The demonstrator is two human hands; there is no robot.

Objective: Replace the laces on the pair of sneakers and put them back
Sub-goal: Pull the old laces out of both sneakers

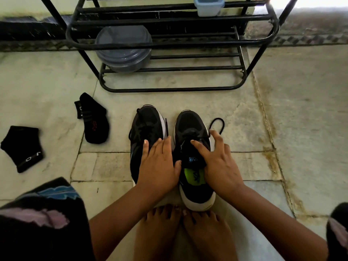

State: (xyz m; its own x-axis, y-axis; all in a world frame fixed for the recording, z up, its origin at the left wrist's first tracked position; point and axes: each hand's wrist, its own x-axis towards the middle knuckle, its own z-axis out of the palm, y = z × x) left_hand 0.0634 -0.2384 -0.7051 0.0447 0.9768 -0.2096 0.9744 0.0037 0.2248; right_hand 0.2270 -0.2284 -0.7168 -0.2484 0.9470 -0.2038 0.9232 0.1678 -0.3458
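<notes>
Two black socks on the floor [282,110] at far left: one [22,148] near the left edge, another [95,121] further in, well apart. Left shoe [146,127] and right shoe [194,127] stand side by side mid-floor, toes toward the black rack [169,44]. Left hand [160,164] lies flat on the left shoe's rear, fingers straight, grip open, thumb touching the right shoe's collar. Right hand [218,162] on the right shoe's tongue [194,159] (green insole visible below), fingers curled round it, grip closed on the tongue. Black lace loop [218,125] trails off the right shoe onto the floor. Bare feet [184,232] just behind the shoes. Grey lidded tub [124,49] on the rack's low shelf, blue box [209,6] higher up.
</notes>
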